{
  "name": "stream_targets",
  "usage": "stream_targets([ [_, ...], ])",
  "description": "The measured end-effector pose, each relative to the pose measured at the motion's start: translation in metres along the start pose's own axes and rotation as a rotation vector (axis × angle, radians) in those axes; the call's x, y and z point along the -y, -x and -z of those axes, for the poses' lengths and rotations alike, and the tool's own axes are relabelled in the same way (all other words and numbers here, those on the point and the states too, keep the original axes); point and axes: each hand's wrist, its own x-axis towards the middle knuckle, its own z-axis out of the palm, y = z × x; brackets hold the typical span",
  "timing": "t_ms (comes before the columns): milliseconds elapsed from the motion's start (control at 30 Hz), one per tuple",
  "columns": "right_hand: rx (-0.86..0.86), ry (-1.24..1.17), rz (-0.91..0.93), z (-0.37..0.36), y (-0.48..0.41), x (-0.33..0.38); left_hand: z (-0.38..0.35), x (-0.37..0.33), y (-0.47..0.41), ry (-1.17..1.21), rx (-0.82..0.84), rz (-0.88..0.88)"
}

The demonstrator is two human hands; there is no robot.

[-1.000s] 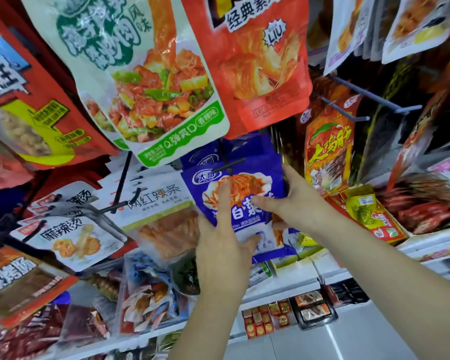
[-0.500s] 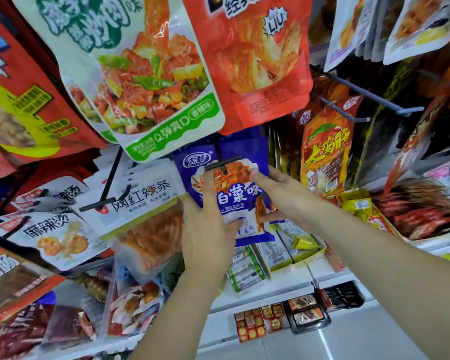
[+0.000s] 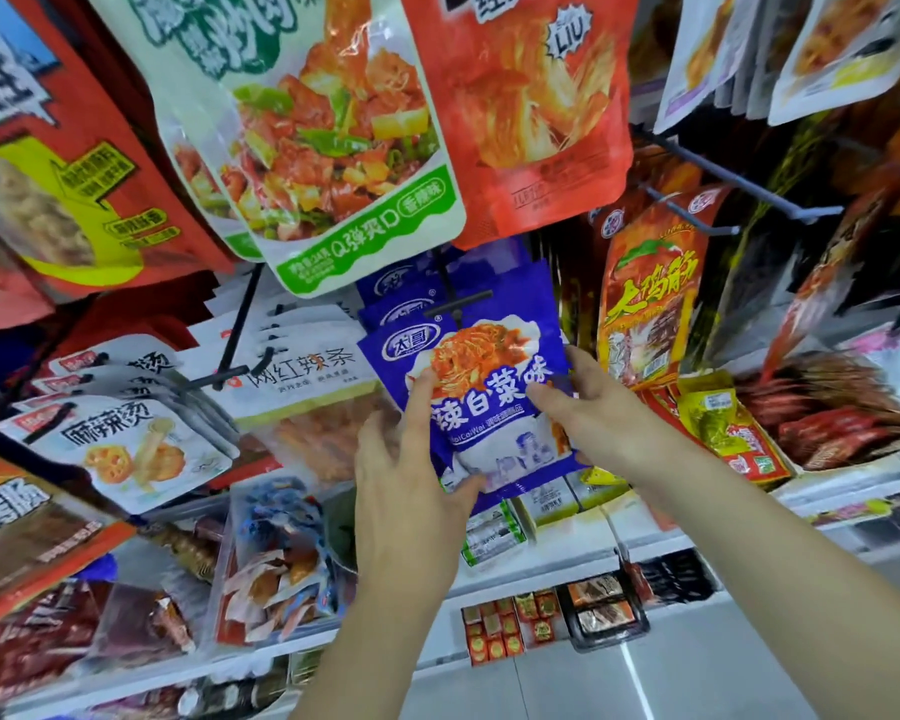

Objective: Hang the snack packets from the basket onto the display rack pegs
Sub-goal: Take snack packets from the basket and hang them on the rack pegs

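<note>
Both hands clamp a purple packet (image 3: 489, 387) at the tip of a black peg (image 3: 455, 306), under the big hanging pouches: the left hand (image 3: 411, 491) pinches its left edge, the right hand (image 3: 593, 413) its right. The label reads "辣白菜味" and "LaBaiCaiWei" (whether its hole is threaded cannot be told). Released too soon, it could fall to the shelf (image 3: 583, 550). A white packet (image 3: 302, 376) reads "网红辣条", a red packet (image 3: 531, 122) "LIU".
</note>
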Motion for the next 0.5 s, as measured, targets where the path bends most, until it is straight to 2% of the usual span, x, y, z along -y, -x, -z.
stream_targets([
  [100,-0.037,0.040,-0.009,0.000,-0.001,0.004,0.000,-0.002,-0.006,0.065,0.062,0.009],
  [267,0.001,0.121,0.031,0.001,0.001,0.010,0.005,-0.007,-0.015,0.129,0.077,-0.001],
  [500,-0.001,0.108,0.102,0.000,0.009,0.010,0.006,-0.003,-0.008,0.150,0.101,-0.035],
])
